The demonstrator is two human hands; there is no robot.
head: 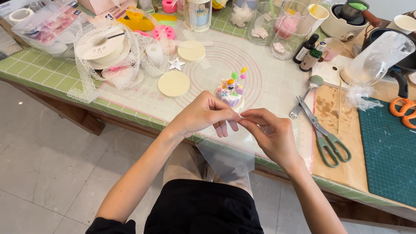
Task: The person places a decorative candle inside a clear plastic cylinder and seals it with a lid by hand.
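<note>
Both hands meet just in front of the small decorated cake (230, 93), over the near edge of the desk (39, 69). Left hand (203, 115): fingers curled in, thumb and forefinger pinched on the top edge of a clear plastic sheet (227, 156). Right hand (271, 134): also pinched shut on the same top edge, fingertips (243, 123) touching those of the left. The sheet hangs down from the pinch, below the desk edge and over the person's lap; see-through, lower corners loose. The cake sits on a pale round base, just behind the left hand's knuckles, with coloured balls on sticks standing up from it; it rests on a translucent mat (268, 82) printed with pink rings. Left of the cake, on the mat, a cream round disc (173, 83); a second disc (191, 51) lies further back-left, with a small white star (176, 64) between the two. Far left of the cake, a spool of ribbon (100, 43) wound about with white lace (89, 84). Right of the cake, a metal spoon (307, 93) and green-handled scissors (325, 134) lie near each other, the scissors on a stained wooden board (342, 164). Further right, a dark green cutting mat (388, 156) and orange scissor handles (403, 110). Behind and right of the cake, two small dark bottles (308, 52) and clear glass jars (281, 32).
</note>
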